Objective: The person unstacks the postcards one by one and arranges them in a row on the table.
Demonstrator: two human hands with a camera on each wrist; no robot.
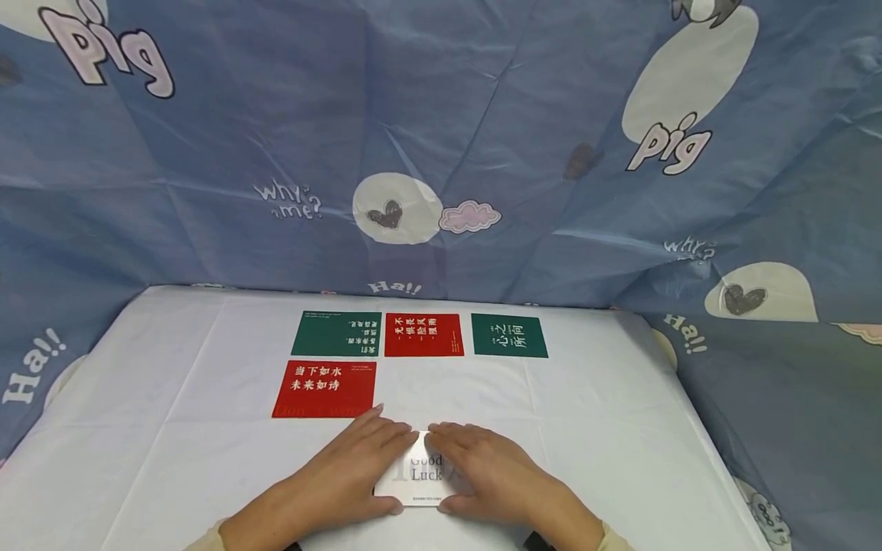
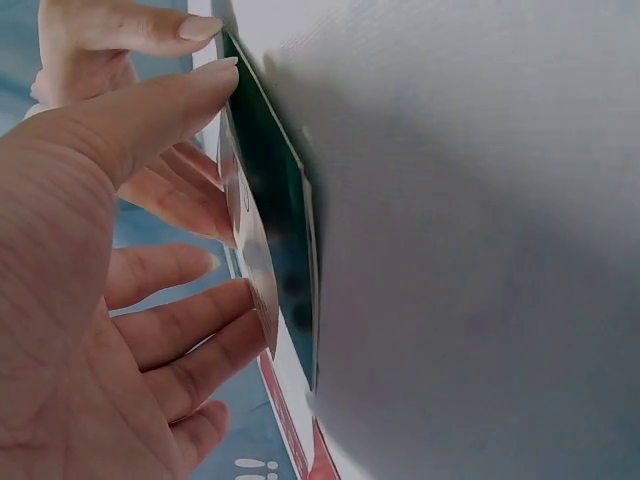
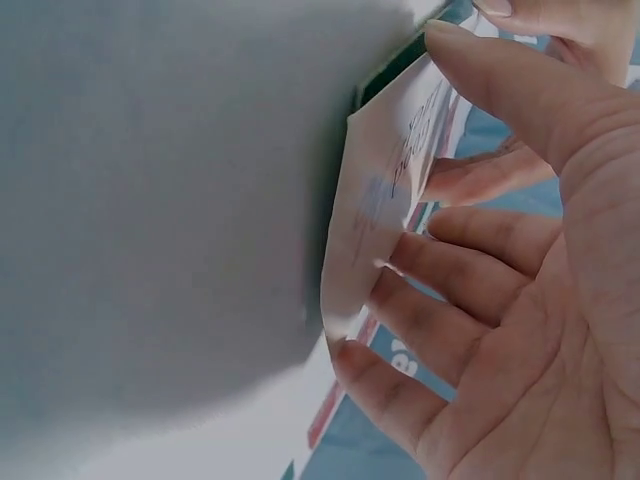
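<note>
A white card [image 1: 422,490] printed "Good Luck" lies at the front middle of the table, between both hands. My left hand [image 1: 342,476] grips its left side, thumb at the near edge and fingers at the far edge. The right hand [image 1: 501,476] holds the right side in the same way. In the left wrist view a green card [image 2: 272,175] shows under the white one, whose edge bows up from it. The right wrist view has the white card [image 3: 375,210] tilted, fingertips right at its edge. Fingers hide parts of the printing.
Beyond the hands lie a red card [image 1: 324,398] at left and a row behind it: a green card [image 1: 331,344], another red card [image 1: 423,344] and another green card [image 1: 510,348]. A blue patterned cloth [image 1: 482,260] hangs behind the white-covered table [image 1: 620,428].
</note>
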